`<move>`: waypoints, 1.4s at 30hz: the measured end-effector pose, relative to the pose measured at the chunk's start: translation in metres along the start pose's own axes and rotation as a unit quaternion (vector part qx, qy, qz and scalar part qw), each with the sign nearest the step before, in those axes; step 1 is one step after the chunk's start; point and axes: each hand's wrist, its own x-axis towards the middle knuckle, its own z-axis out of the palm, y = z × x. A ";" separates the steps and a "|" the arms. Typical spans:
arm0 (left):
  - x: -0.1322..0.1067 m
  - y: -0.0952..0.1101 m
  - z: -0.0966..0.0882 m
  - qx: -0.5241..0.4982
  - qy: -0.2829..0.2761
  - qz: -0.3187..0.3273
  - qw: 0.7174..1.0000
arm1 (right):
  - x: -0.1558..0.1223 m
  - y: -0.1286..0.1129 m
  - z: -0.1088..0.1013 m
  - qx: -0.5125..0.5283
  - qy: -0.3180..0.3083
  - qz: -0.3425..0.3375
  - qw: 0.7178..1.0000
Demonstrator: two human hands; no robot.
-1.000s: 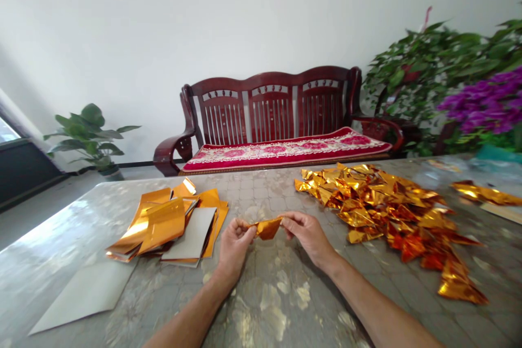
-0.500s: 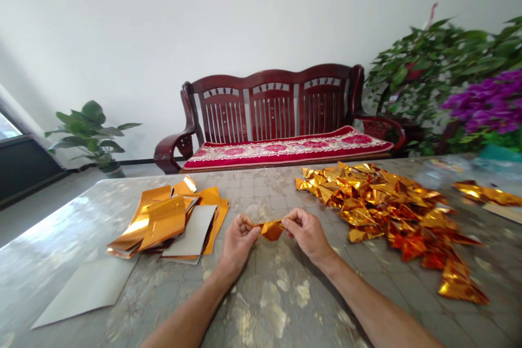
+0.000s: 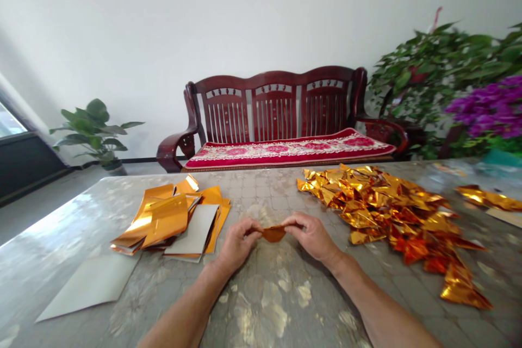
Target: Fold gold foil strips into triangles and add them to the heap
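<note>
Our left hand (image 3: 238, 243) and right hand (image 3: 312, 236), both clenched, grasp a gold foil piece (image 3: 274, 234) between them; a foil heap (image 3: 391, 212) lies to the right.

A wooden bench (image 3: 273, 114) with a red cushion (image 3: 289, 153) is set against the wall, with a potted plant (image 3: 87, 130) to its left and purple flowers (image 3: 485, 106) to its right. Gold foil triangles (image 3: 383, 206) are heaped on the desk (image 3: 269, 190), and foil sheets (image 3: 167, 223) are stacked nearby.

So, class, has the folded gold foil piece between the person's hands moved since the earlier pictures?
Yes, slightly: the folded foil piece now sits a little lower in the view, toward the person, measured against the heap of gold foil pieces on the table.
</note>
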 end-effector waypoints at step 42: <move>-0.006 0.023 0.002 0.120 -0.116 0.069 0.984 | -0.008 -0.013 -0.014 -0.249 -0.151 -0.133 0.947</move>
